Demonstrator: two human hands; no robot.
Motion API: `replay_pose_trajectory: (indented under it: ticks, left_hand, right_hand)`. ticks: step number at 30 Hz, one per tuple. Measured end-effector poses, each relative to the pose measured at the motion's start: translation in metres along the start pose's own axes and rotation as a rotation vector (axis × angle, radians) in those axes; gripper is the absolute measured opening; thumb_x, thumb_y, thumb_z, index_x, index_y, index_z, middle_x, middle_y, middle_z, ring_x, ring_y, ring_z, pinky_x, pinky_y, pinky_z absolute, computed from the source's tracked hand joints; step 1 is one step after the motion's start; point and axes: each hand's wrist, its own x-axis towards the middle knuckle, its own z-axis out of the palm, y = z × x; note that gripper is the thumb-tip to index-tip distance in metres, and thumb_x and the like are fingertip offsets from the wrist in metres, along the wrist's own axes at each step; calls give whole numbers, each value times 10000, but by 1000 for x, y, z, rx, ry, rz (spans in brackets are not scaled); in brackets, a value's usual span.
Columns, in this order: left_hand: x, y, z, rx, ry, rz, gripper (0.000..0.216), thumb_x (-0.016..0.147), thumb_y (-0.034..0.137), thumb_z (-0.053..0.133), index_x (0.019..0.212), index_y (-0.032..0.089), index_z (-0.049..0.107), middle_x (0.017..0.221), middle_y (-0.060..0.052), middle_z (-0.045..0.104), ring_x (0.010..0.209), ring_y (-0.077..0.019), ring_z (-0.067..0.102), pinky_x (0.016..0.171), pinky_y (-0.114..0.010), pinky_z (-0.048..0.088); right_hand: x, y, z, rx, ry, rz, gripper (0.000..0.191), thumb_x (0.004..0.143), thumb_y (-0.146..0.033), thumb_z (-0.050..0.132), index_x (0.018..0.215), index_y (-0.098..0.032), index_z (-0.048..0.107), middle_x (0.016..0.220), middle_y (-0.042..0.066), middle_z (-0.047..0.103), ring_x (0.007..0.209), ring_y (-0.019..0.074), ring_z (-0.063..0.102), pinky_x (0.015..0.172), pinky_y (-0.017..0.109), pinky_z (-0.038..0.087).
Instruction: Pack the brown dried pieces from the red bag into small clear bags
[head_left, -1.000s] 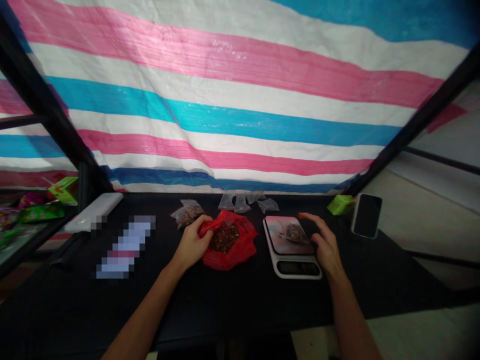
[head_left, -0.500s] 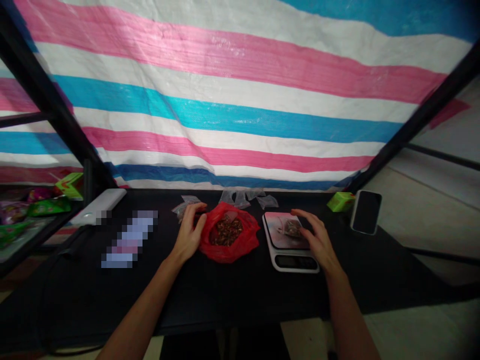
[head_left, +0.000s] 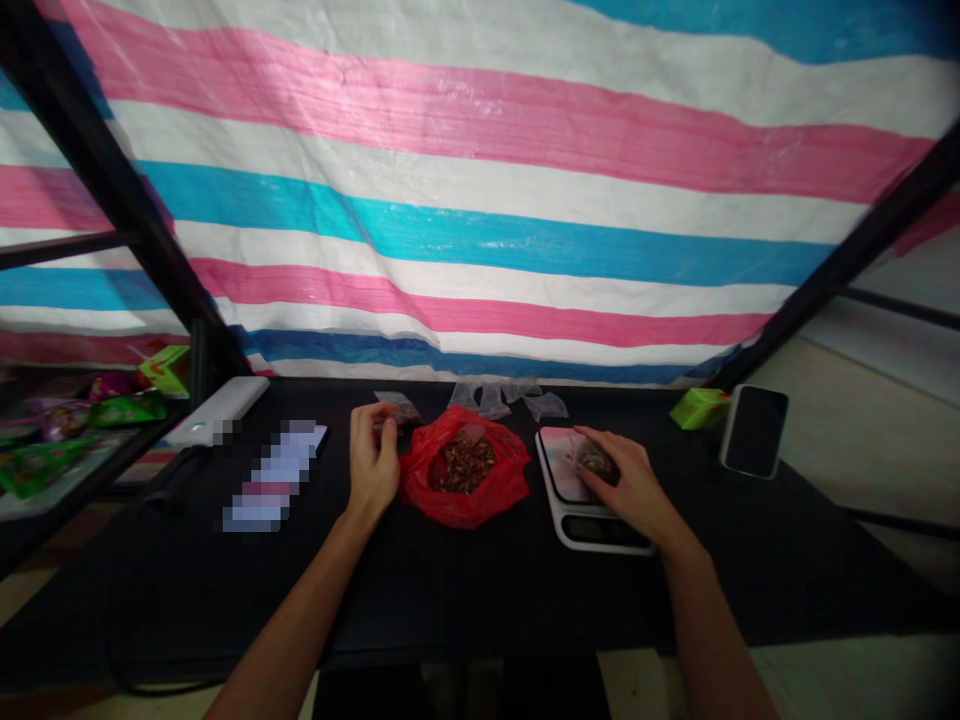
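A red plastic bag [head_left: 510, 490], its mouth spread wide, holds a heap of small brown pieces [head_left: 469, 465]. To its right is a white kitchen scale [head_left: 559, 520] with a pinkish top. My right hand [head_left: 630, 480] is over the scale, its thumb and fingers closed round a small clear plastic bag [head_left: 596, 458] with brown contents. On the other side of the red bag, my left hand [head_left: 373, 455] has curled fingers, and what they hold, if anything, is hidden. Just beyond those fingertips lie small filled plastic bags [head_left: 401, 407], partly covered by the hand.
Flat clear bags [head_left: 491, 398] lie at the table's back edge. A phone [head_left: 754, 430] leans by a green box [head_left: 699, 408] on the right. Leftward are a blurred-out phone [head_left: 277, 480], a white device [head_left: 225, 405] and bright packets [head_left: 127, 408]. Striped sheeting [head_left: 480, 200] hangs behind.
My right hand has moved in over the scale and closed on the small bag there. The left hand has drawn slightly back from the red bag, fingers more curled. The view has shifted a little.
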Motion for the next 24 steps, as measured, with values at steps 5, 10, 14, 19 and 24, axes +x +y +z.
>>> replay_pose_trajectory:
  ticks: [5, 10, 14, 19, 24]
  left_hand:
    - [2, -2, -1, 24, 36, -1, 149, 979, 277, 487, 1058, 202, 589, 1055, -49, 569, 962, -189, 578, 816, -301, 498]
    - [2, -13, 1, -56, 70, -32, 136, 958, 263, 521, 1055, 205, 597, 1033, -42, 581, 924, -179, 584, 777, -283, 490]
    - [1, -16, 3, -105, 27, -88, 132, 967, 268, 509, 1038, 205, 600, 963, -34, 609, 852, -168, 597, 745, -276, 479]
    - [1, -12, 4, -126, -36, -106, 119, 980, 267, 495, 993, 208, 598, 913, -27, 647, 837, -166, 628, 767, -282, 490]
    - [0, -9, 5, -112, -78, -82, 127, 989, 276, 502, 995, 208, 608, 925, -26, 664, 872, -169, 651, 817, -293, 500]
  right_hand:
    - [20, -29, 0, 113, -18, -6, 393, 925, -287, 585, 1317, -259, 604, 1125, 72, 655, 1032, 262, 638, 924, 413, 490]
    - [49, -79, 10, 226, -136, -149, 417, 910, -288, 646, 1322, -270, 590, 1229, 68, 654, 1116, 252, 632, 974, 390, 492]
    - [64, -106, 28, 208, -205, -235, 440, 896, -210, 628, 1329, -285, 602, 1269, 61, 681, 1134, 261, 633, 1016, 425, 470]
    - [66, -112, 49, 190, -200, -246, 691, 884, -243, 665, 1524, -320, 414, 1420, 77, 600, 1235, 290, 584, 1059, 468, 447]
    - [63, -109, 55, 89, -196, -252, 660, 909, -220, 619, 1528, -331, 417, 1237, 75, 681, 1080, 285, 631, 949, 439, 490]
